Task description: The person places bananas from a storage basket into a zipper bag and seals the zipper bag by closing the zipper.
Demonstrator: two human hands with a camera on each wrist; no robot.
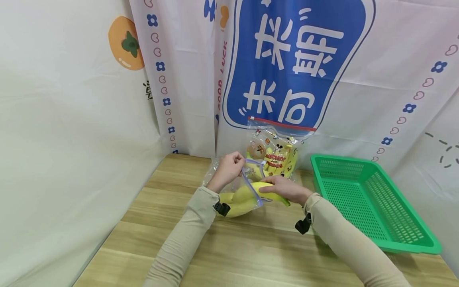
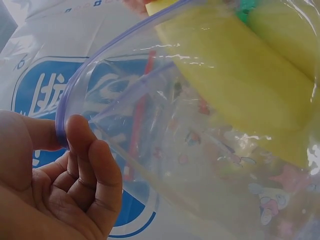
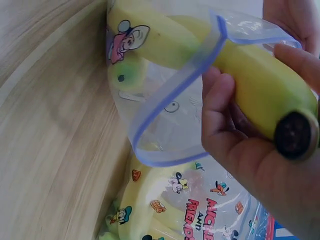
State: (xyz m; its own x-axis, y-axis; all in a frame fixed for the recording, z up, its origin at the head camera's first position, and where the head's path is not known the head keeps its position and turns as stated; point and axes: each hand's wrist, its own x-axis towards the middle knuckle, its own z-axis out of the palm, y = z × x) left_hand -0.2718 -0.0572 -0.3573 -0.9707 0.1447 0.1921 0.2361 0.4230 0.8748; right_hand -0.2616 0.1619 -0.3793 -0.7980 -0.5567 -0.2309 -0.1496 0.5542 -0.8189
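A clear zip bag with a purple rim (image 1: 251,185) lies on its side with its mouth spread, bananas (image 1: 239,207) inside it. My left hand (image 1: 229,169) pinches the purple rim between thumb and forefinger, as the left wrist view (image 2: 75,175) also shows. In my right hand (image 1: 285,188) is a banana (image 3: 270,90), gripped near its dark-tipped end and partly within the bag's mouth. Behind stands a second zip bag (image 1: 276,155) with a red seal and cartoon prints, holding yellow fruit.
To the right sits a green plastic basket (image 1: 398,181) with perforated walls. Everything rests on a wood-grain table (image 1: 150,235). A printed white cloth (image 1: 190,79) hangs behind, close to the second bag.
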